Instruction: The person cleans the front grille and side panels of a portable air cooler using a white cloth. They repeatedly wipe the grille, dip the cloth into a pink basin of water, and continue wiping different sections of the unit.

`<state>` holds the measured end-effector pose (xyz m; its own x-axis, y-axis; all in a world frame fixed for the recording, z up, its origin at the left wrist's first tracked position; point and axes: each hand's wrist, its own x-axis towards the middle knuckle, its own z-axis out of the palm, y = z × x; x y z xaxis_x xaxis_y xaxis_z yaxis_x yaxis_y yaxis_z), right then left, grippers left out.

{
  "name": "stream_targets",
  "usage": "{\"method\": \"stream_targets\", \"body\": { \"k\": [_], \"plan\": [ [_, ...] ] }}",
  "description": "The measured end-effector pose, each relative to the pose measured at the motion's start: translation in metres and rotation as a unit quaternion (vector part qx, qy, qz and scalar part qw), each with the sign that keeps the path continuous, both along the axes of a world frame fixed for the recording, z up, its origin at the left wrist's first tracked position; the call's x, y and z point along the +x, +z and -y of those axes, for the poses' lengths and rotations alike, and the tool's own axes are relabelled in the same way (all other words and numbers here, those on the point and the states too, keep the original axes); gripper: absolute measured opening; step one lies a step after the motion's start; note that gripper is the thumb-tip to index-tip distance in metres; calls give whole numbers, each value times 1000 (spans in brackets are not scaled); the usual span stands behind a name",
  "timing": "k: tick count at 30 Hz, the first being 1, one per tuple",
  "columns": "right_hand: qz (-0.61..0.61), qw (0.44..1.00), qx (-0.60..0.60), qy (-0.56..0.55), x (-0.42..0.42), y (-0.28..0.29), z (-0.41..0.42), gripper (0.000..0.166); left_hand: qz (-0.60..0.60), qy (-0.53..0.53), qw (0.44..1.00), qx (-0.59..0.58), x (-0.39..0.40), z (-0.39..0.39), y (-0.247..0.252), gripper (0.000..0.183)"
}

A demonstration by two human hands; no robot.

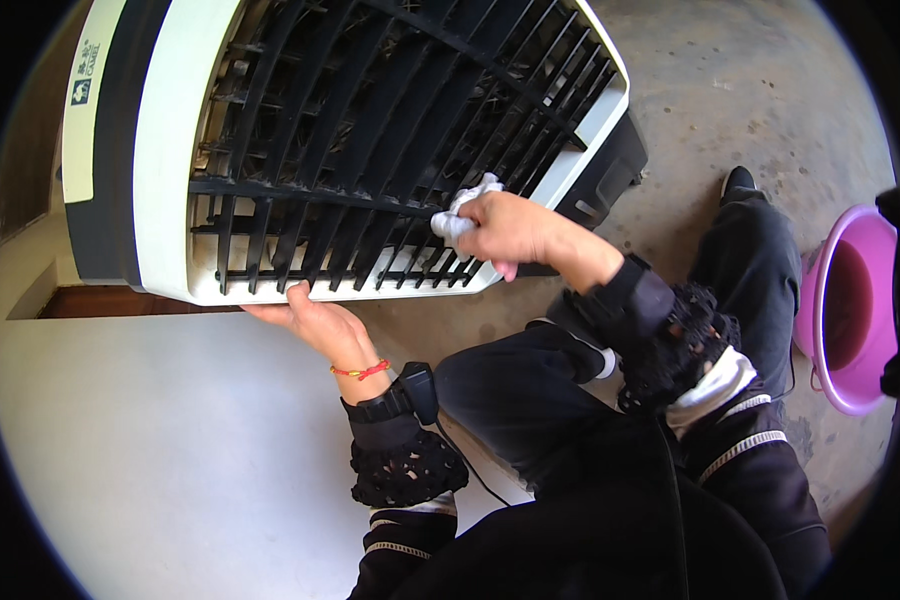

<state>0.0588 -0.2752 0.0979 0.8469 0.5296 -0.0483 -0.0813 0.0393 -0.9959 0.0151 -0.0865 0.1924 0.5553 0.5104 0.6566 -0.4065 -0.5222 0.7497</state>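
Observation:
A white and black air cooler [162,150] with a grille of dark plastic slats [390,105] fills the upper part of the view. In my right hand [506,232] is a crumpled white cloth [461,206], pressed on the slats near the grille's lower right corner. My left hand [319,322] rests against the cooler's lower white edge, its thumb on the front of the rim and its other fingers partly hidden behind it. A red cord bracelet [360,371] circles the left wrist. Dust or dirt shows along parts of the slats.
On the concrete floor [727,82] at the right stands a pink plastic basin [870,337] with dark, murky water [846,300]. A white wall [165,420] rises at the left. My bent legs are below the cooler, and a thin black cable hangs from the left wrist strap.

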Motion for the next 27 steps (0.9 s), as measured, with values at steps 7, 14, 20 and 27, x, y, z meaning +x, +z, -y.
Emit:
{"method": "stream_targets", "body": {
  "k": [7,14,20,27],
  "plan": [
    [90,984,-60,-142,-22,15,-18,24,-7,-35,999,11,-3,1,4,80],
    [-145,987,28,58,30,25,-32,14,19,-32,999,-1,-2,0,4,72],
    [-93,994,-14,58,30,14,-37,9,5,-58,998,-16,-3,-1,7,80],
    [-453,570,605,323,40,-15,-46,32,4,-59,998,-20,-3,-1,6,80]
  ]
}}
